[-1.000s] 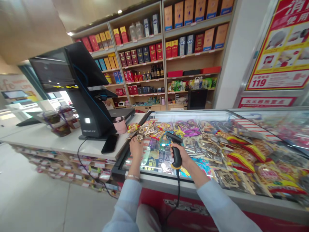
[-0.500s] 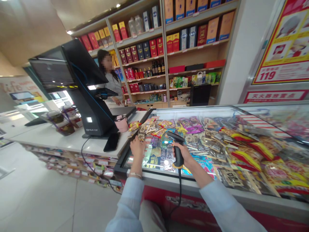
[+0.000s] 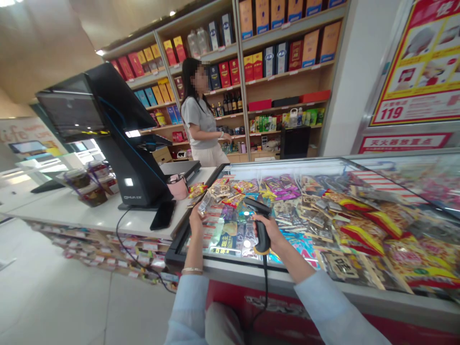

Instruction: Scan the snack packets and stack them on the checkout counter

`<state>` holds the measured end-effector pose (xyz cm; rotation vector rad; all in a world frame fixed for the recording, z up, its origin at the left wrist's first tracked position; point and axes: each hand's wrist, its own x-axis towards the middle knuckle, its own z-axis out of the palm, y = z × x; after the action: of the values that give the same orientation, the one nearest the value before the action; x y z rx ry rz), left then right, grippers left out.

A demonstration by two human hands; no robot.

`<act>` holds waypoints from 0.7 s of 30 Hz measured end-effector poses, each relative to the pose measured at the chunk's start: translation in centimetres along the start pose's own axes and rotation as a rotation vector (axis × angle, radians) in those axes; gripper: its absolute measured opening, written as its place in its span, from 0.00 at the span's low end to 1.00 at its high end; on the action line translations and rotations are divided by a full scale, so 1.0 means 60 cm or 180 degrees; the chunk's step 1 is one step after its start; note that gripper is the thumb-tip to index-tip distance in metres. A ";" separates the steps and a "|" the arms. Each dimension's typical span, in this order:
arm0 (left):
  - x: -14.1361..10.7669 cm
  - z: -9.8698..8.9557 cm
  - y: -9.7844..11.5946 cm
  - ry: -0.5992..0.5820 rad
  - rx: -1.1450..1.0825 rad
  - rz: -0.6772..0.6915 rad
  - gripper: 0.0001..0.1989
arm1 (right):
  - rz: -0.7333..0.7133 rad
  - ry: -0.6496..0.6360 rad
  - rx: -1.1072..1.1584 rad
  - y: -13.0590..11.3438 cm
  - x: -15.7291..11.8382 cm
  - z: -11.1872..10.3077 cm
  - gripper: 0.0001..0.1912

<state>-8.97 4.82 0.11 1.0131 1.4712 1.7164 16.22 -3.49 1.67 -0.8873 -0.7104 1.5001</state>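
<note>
My right hand is wrapped round the handle of a black barcode scanner, held upright above the glass-topped case. Its cable hangs down over the case's front edge. My left hand is closed on a small clear-and-brown snack packet at the left edge of the case. Just beyond it lie more snack packets, with purple packets further right. Red and yellow noodle-like bags are heaped on the right side of the case.
On the white counter at left stand a black register, a pink cup, a phone and lidded tubs. A person stands behind the counter before stocked shelves.
My left hand has drawn back slightly left, and the packet in it now shows tilted up. The person behind has moved right, out from behind the register. The view has shifted slightly.
</note>
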 end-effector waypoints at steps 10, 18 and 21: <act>-0.039 0.003 0.033 -0.1483 -0.1464 -0.0091 0.23 | -0.0088 -0.0104 -0.0028 -0.005 -0.007 0.004 0.10; -0.051 0.014 0.037 -0.1338 -0.1170 0.0592 0.26 | -0.0182 -0.0522 -0.0252 -0.014 -0.025 0.011 0.13; -0.053 0.013 0.032 -0.1533 -0.1258 0.0568 0.30 | -0.0255 -0.0632 -0.0320 -0.014 -0.027 0.012 0.14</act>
<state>-6.69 2.15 1.64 1.2490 0.7237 1.6420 16.06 -4.98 2.97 -0.7820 -0.9631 1.5042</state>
